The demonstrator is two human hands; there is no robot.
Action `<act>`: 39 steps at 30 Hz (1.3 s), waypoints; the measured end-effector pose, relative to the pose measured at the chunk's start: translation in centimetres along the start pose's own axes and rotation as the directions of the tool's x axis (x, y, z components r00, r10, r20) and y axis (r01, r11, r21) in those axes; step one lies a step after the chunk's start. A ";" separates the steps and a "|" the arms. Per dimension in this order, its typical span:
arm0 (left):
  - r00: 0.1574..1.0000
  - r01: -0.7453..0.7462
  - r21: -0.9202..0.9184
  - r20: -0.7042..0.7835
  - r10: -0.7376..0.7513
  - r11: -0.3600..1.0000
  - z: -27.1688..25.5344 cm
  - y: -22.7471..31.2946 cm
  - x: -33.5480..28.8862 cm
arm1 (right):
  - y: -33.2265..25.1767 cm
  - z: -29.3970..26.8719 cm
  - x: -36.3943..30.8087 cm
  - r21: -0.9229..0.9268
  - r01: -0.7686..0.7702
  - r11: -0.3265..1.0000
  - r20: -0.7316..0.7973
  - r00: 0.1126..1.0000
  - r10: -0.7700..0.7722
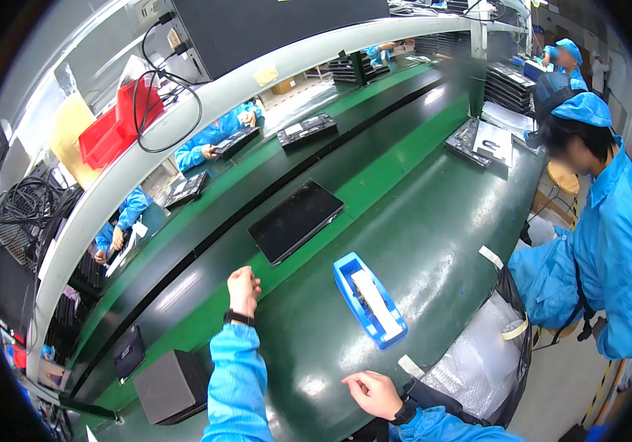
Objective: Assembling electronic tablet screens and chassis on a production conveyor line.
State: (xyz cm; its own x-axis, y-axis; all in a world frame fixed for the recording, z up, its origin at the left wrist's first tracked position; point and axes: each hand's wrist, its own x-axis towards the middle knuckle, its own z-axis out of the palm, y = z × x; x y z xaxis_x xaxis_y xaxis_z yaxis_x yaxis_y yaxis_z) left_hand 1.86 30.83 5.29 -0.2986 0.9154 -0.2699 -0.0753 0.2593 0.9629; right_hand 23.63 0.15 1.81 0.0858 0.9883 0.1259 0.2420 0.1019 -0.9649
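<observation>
My left hand (243, 292) is curled into a loose fist over the green worktop, with nothing visible in it. Just beyond it lies a flat black panel with a glossy face (296, 222), perhaps a laptop or a screen; the hand does not touch it. My right hand (375, 394) is held low at the near side, its fingers bent together and no object showing in them. Between the hands and farther out stands a blue plastic tray (343, 277) with a long white strip (376, 303) lying in it. The tray is closest to my right hand, apart from it.
A dark grey block (172, 387) stands left of my left arm. Bubble wrap in a black bag (478, 353) hangs at the right edge. A co-worker in blue (603, 221) stands at right. Electronic units (307, 130) sit across the line, below a white shelf beam (257, 77).
</observation>
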 end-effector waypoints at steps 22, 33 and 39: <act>0.998 0.062 -0.542 0.015 -0.064 0.838 4.8 0.0 6.1 | -1.0 0.3 0.5 0.011 -0.035 0.999 -0.021 0.999 0.036; 0.962 -0.206 -0.513 0.048 0.268 0.833 -0.6 5.1 -3.5 | 0.1 1.2 -0.2 -0.016 -0.062 0.998 -0.085 0.995 0.060; 0.943 -0.284 -0.441 0.030 0.331 0.851 -19.5 8.4 -13.8 | -2.3 1.7 0.4 0.182 -0.249 0.951 0.159 0.962 0.222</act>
State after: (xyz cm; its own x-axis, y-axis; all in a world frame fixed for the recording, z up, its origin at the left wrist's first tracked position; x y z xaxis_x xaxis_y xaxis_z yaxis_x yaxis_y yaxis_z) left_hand -13.17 14.40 17.24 -0.2781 0.9584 0.0637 -0.3991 -0.1756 0.8999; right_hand 21.45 0.54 3.72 -0.0177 0.9914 -0.1293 0.0325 -0.1287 -0.9912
